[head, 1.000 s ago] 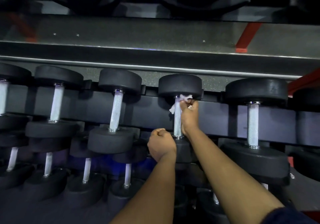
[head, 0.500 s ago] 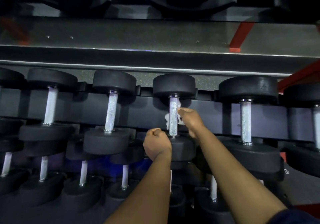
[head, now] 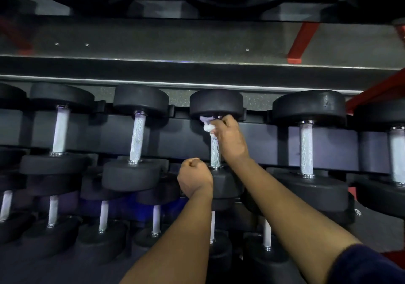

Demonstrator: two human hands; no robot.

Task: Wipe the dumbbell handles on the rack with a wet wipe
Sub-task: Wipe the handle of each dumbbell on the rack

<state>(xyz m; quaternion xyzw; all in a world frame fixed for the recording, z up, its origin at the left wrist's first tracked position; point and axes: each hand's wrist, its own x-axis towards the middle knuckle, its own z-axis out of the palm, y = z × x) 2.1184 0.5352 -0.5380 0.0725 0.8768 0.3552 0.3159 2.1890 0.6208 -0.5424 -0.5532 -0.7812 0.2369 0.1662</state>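
A row of black dumbbells with knurled silver handles lies on the dark rack (head: 182,136). My right hand (head: 230,140) grips a crumpled white wet wipe (head: 207,125) around the top of the middle dumbbell's handle (head: 215,154), just under its far black head (head: 215,103). My left hand (head: 194,177) is a closed fist holding nothing, resting at the near head of the same dumbbell (head: 228,185). The wipe is partly hidden by my fingers.
Neighbouring handles stand to the left (head: 137,136) and right (head: 306,148). A lower tier of smaller dumbbells (head: 103,215) sits below. A grey shelf (head: 197,42) with red braces (head: 301,42) runs above, carrying larger weights.
My right hand slid down the handle with the wipe, then back up to the far head. My left fist stayed in place.
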